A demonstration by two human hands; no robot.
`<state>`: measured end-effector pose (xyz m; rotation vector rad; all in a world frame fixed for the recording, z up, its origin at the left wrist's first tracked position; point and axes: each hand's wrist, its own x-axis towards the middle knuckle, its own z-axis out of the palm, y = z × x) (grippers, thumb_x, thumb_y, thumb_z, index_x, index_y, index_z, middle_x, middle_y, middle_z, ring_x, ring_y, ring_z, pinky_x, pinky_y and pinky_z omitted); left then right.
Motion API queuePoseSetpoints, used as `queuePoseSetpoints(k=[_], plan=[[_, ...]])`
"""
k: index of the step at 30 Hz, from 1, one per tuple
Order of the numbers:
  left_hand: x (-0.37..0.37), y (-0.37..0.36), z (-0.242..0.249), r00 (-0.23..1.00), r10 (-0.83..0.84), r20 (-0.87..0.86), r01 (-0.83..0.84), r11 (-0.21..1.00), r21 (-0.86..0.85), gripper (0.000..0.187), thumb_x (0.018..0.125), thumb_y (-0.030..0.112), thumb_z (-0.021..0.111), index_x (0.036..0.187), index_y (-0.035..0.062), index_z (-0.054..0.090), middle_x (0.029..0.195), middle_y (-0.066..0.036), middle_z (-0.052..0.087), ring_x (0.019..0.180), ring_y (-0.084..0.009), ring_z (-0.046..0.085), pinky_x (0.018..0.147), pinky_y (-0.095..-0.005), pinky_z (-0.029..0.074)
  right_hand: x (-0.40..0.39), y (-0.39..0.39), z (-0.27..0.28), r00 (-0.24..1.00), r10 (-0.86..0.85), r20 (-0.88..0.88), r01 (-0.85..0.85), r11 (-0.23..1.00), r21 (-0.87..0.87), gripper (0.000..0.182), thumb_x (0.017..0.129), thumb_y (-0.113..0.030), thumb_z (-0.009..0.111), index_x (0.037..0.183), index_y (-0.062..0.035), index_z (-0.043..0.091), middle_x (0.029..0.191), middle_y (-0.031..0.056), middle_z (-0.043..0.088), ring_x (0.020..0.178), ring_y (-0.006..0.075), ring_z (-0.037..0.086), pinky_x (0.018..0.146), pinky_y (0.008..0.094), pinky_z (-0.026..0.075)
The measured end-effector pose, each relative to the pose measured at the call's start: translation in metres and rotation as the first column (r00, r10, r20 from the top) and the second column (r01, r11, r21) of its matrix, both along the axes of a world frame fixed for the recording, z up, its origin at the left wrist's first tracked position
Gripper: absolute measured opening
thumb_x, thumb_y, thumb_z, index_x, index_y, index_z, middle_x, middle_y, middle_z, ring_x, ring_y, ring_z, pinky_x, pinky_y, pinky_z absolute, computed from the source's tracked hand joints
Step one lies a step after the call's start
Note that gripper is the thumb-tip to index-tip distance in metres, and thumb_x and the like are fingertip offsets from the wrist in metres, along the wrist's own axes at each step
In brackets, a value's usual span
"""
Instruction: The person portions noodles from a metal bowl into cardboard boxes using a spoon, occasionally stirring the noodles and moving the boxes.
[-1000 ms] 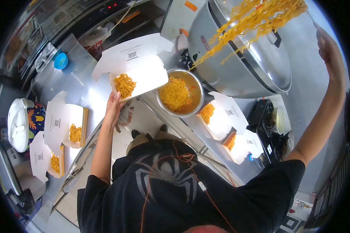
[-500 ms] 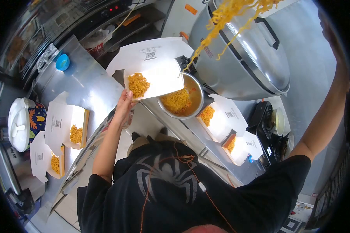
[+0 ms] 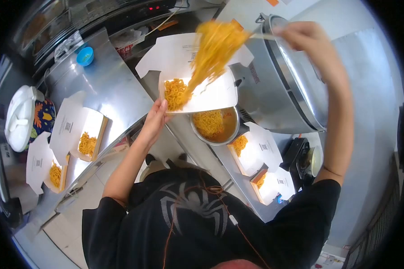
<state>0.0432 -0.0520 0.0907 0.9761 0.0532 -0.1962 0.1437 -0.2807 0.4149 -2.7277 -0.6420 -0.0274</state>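
L hand (image 3: pixel 155 120) grips the near-left corner of an open white takeout box (image 3: pixel 211 94), fingers under, thumb on the rim, holding it in the air above the steel bowl (image 3: pixel 213 125) at the counter's (image 3: pixel 103 87) front edge. R hand (image 3: pixel 307 38) is raised, fingers closed round a thin utensil (image 3: pixel 262 35), blurred; can't tell if tongs or fork. A hank of yellow noodles (image 3: pixel 208 56) hangs from it down into the box, meeting the pile already in its left part. Bowl has more noodles w/ sauce. Big steel cooker (image 3: pixel 283 89) sits just behind the bowl. Two filled boxes (image 3: pixel 256 152) lie on the counter's right end, two more (image 3: pixel 83 134) on the left end, near a blue cap (image 3: pixel 84 56) at the back edge.
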Motion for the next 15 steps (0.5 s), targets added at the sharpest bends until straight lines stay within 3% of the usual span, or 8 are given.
queuePoseSetpoints(k=[2, 3, 4, 5, 6, 9, 10, 15], plan=[[-0.004, 0.003, 0.002, 1.000, 0.030, 0.004, -0.030, 1.000, -0.003, 0.057, 0.089, 0.042, 0.041, 0.127, 0.0015, 0.030, 0.122, -0.011, 0.046, 0.110, -0.0171, 0.048, 0.095, -0.0323, 0.037, -0.003, 0.042, -0.040, 0.993, 0.037, 0.112, -0.007, 0.967, -0.256, 0.026, 0.077, -0.032, 0.058, 0.082, -0.0078, 0.066, 0.059, 0.0062, 0.055, 0.050, 0.0149, 0.052, 0.049, 0.0278, 0.040], [-0.005, 0.006, 0.000, 0.999, 0.036, 0.010, -0.036, 0.999, -0.006, 0.056, 0.090, 0.041, 0.041, 0.128, 0.0016, 0.030, 0.122, -0.010, 0.046, 0.110, -0.0169, 0.048, 0.095, -0.0321, 0.037, -0.012, 0.062, -0.061, 0.959, 0.111, 0.261, -0.027, 0.952, -0.306, 0.025, 0.073, -0.028, 0.060, 0.071, -0.0038, 0.064, 0.069, 0.0147, 0.061, 0.065, 0.0291, 0.061, 0.061, 0.0386, 0.048], [-0.007, 0.009, -0.001, 0.999, 0.043, 0.015, -0.042, 0.999, -0.010, 0.055, 0.090, 0.041, 0.041, 0.128, 0.0018, 0.030, 0.122, -0.010, 0.046, 0.110, -0.0167, 0.048, 0.095, -0.0320, 0.037, -0.017, 0.084, -0.077, 0.935, 0.198, 0.296, -0.049, 0.895, -0.444, 0.020, 0.072, -0.022, 0.060, 0.066, -0.0032, 0.063, 0.066, 0.0144, 0.061, 0.065, 0.0316, 0.061, 0.061, 0.0412, 0.048], [-0.009, 0.012, 0.000, 0.998, 0.058, 0.014, -0.058, 0.998, -0.021, 0.054, 0.090, 0.039, 0.041, 0.127, 0.0018, 0.030, 0.121, -0.010, 0.047, 0.109, -0.0164, 0.048, 0.094, -0.0316, 0.038, -0.019, 0.101, -0.095, 0.904, 0.295, 0.308, -0.123, 0.872, -0.474, 0.013, 0.067, -0.014, 0.060, 0.065, -0.0014, 0.062, 0.066, 0.0163, 0.061, 0.066, 0.0311, 0.061, 0.060, 0.0409, 0.048], [-0.013, 0.015, 0.003, 0.997, 0.075, 0.011, -0.075, 0.997, -0.032, 0.053, 0.090, 0.038, 0.042, 0.127, 0.0018, 0.031, 0.121, -0.010, 0.047, 0.109, -0.0161, 0.049, 0.094, -0.0313, 0.038, -0.021, 0.117, -0.107, 0.851, 0.412, 0.325, -0.164, 0.797, -0.581, 0.015, 0.070, -0.019, 0.061, 0.065, -0.0040, 0.061, 0.065, 0.0138, 0.060, 0.065, 0.0280, 0.061, 0.059, 0.0360, 0.048], [-0.020, 0.022, 0.002, 0.992, 0.124, -0.032, -0.125, 0.992, -0.028, 0.051, 0.090, 0.037, 0.042, 0.127, 0.0029, 0.031, 0.121, -0.008, 0.047, 0.109, -0.0154, 0.048, 0.093, -0.0310, 0.038, -0.031, 0.156, -0.115, 0.770, 0.591, 0.239, -0.320, 0.683, -0.656, 0.007, 0.065, -0.010, 0.060, 0.065, -0.0034, 0.061, 0.065, 0.0148, 0.060, 0.066, 0.0273, 0.061, 0.058, 0.0346, 0.048], [-0.021, 0.025, 0.000, 0.989, 0.141, -0.053, -0.142, 0.990, -0.021, 0.051, 0.090, 0.037, 0.042, 0.127, 0.0034, 0.031, 0.121, -0.008, 0.047, 0.110, -0.0152, 0.048, 0.092, -0.0309, 0.038, -0.034, 0.168, -0.113, 0.747, 0.626, 0.223, -0.354, 0.659, -0.663, 0.005, 0.061, -0.005, 0.058, 0.064, -0.0033, 0.061, 0.065, 0.0149, 0.060, 0.066, 0.0264, 0.062, 0.057, 0.0335, 0.048], [-0.024, 0.040, -0.020, 0.993, 0.115, -0.036, -0.118, 0.988, -0.097, 0.053, 0.089, 0.039, 0.044, 0.129, 0.0069, 0.030, 0.124, -0.006, 0.044, 0.112, -0.0147, 0.045, 0.093, -0.0323, 0.037, -0.046, 0.208, -0.098, 0.695, 0.695, 0.184, -0.352, 0.552, -0.756, 0.005, 0.060, -0.004, 0.058, 0.064, -0.0026, 0.061, 0.064, 0.0149, 0.060, 0.064, 0.0269, 0.061, 0.056, 0.0334, 0.048]])
